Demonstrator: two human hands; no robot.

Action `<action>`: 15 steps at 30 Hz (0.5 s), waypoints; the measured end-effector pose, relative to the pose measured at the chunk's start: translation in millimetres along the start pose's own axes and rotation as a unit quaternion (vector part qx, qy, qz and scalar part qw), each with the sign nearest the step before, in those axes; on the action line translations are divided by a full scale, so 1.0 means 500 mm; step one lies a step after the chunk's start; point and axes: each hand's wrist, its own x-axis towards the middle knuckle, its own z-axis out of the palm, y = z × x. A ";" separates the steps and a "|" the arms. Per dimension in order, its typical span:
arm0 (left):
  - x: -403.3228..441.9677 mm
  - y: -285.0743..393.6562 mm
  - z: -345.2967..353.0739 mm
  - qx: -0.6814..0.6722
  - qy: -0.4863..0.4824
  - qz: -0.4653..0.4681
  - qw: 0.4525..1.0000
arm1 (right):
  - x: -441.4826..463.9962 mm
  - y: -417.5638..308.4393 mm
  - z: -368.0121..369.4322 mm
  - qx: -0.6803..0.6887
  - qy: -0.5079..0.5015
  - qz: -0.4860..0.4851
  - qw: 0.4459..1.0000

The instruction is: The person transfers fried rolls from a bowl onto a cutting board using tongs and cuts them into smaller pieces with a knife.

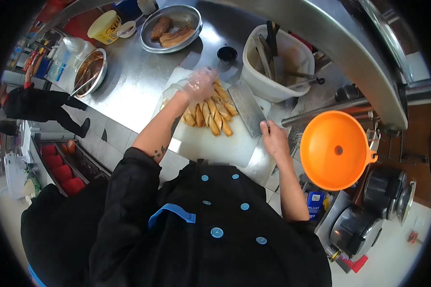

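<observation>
Golden-brown fried rolls, cut on the slant, lie in a pile on a white cutting board. My left hand, in a clear plastic glove, reaches over the far side of the pile. Its fingers are blurred and partly hidden, so their grip does not show. At the board's right side, my right hand is bare and closed around the handle of a cleaver. The broad blade lies close to the rolls, slanting away from me.
Behind the board stand a small black cup, a metal bowl of meat and a white tub of utensils. A sauce bowl sits left. An orange funnel hangs right. Another person stands far left.
</observation>
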 end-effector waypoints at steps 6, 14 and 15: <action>-0.007 -0.045 0.043 -0.053 0.080 0.062 0.993 | 0.095 0.022 0.036 0.022 -0.024 -0.023 0.999; -0.018 -0.053 0.035 -0.118 0.111 0.034 0.986 | 0.128 -0.011 -0.006 0.099 -0.149 0.083 0.980; -0.019 -0.055 0.035 -0.120 0.111 0.034 0.986 | 0.121 0.007 0.006 0.048 -0.068 -0.004 0.997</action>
